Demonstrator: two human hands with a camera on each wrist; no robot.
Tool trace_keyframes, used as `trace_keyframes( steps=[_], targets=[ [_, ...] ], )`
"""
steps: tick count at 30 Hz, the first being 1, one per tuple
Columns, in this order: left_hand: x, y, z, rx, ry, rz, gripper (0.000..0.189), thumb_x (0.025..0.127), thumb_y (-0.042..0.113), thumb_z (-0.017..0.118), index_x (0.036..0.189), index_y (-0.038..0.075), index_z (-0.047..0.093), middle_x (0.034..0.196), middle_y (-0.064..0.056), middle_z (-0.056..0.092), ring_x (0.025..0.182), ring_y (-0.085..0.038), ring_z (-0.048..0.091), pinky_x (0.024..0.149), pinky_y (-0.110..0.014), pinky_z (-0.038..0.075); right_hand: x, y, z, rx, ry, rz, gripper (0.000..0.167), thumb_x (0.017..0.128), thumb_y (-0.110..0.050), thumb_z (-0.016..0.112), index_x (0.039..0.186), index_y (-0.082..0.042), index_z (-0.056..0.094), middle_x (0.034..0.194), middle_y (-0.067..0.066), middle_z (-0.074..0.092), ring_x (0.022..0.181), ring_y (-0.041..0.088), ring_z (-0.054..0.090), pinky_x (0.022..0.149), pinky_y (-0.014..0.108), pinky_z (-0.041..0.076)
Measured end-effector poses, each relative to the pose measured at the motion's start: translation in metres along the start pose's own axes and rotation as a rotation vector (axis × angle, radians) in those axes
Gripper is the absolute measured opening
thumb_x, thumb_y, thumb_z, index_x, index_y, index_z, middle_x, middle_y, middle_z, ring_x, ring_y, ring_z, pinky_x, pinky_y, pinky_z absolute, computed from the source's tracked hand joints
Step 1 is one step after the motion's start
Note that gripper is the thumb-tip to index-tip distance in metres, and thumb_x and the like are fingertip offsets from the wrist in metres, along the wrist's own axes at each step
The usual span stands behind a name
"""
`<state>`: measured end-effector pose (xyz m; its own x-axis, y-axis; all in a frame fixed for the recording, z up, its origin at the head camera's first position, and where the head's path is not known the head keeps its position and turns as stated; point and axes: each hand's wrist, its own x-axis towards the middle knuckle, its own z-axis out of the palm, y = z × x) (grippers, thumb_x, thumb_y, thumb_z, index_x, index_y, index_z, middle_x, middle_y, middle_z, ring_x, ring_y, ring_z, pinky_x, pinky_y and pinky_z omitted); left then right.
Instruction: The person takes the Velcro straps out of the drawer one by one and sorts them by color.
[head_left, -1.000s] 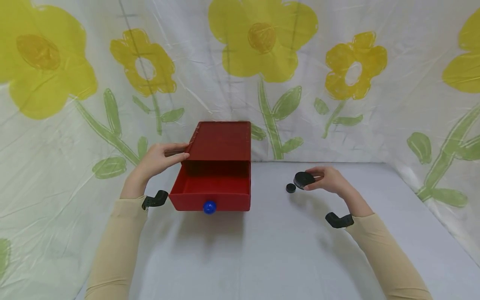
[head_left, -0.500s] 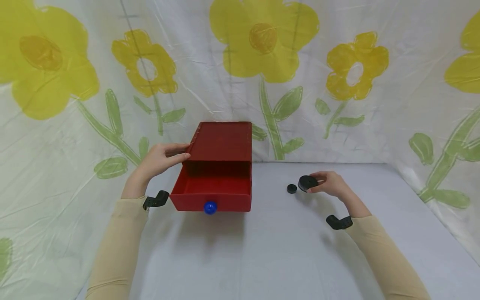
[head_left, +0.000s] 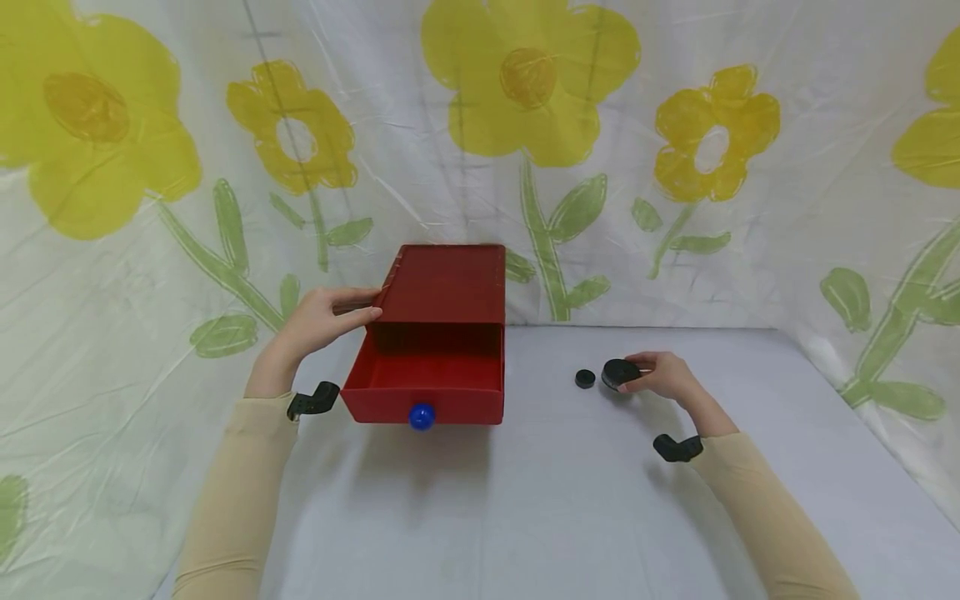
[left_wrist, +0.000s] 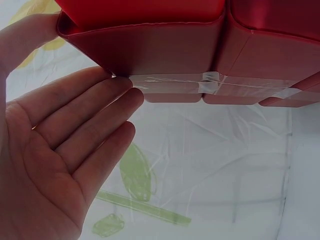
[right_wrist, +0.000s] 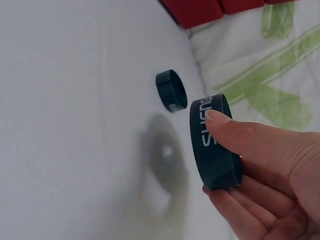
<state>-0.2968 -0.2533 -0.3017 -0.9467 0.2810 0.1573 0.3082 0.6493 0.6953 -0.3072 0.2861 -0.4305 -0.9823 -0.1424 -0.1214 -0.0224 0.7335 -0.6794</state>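
My left hand rests against the left side of a red drawer box, its fingers mostly straight in the left wrist view. The red drawer, with a blue ball knob, is pulled out and holds nothing visible. On the right, my right hand pinches a thick round black piece between thumb and fingers. White letters run along its side, and its shadow falls on the table beside it. A smaller, hollow black ring-like piece lies just left of it in the head view.
A white table surface spreads beneath everything. Behind it hangs a white sheet printed with yellow flowers. Clear tape runs along the box's side. Black wrist cameras sit at both cuffs.
My right hand has moved slightly right and down in the head view with the larger black piece, widening its distance from the smaller one. The left hand and the drawer stay put.
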Motion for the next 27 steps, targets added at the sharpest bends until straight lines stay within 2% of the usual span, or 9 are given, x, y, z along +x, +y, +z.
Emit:
trace_keyframes(
  steps=[9, 16, 27],
  targets=[
    [-0.001, 0.001, 0.0, -0.005, 0.002, 0.002, 0.054, 0.087, 0.044, 0.066, 0.134, 0.019, 0.057, 0.134, -0.008, 0.057, 0.119, -0.028, 0.057, 0.099, -0.053, 0.045, 0.005, 0.009, 0.007, -0.031, 0.006, 0.034, 0.074, 0.074, -0.033, 0.08, 0.134, -0.001, 0.052, 0.134, 0.024, 0.052, 0.127, 0.044, 0.044, 0.102, 0.054, 0.039],
    [-0.001, 0.0, 0.0, -0.003, 0.003, 0.007, 0.054, 0.087, 0.042, 0.066, 0.134, 0.018, 0.056, 0.135, -0.009, 0.056, 0.12, -0.029, 0.057, 0.098, -0.052, 0.045, 0.01, 0.012, 0.014, -0.064, 0.03, 0.009, 0.073, 0.074, -0.032, 0.081, 0.133, 0.0, 0.053, 0.134, 0.022, 0.052, 0.126, 0.042, 0.046, 0.103, 0.054, 0.039],
    [-0.001, 0.002, 0.0, -0.006, 0.003, 0.023, 0.052, 0.088, 0.041, 0.066, 0.134, 0.019, 0.057, 0.133, -0.009, 0.058, 0.12, -0.029, 0.057, 0.098, -0.052, 0.045, 0.014, 0.012, 0.021, -0.071, 0.071, 0.022, 0.075, 0.072, -0.033, 0.082, 0.133, -0.002, 0.053, 0.134, 0.024, 0.052, 0.127, 0.044, 0.044, 0.104, 0.054, 0.037]
  ],
)
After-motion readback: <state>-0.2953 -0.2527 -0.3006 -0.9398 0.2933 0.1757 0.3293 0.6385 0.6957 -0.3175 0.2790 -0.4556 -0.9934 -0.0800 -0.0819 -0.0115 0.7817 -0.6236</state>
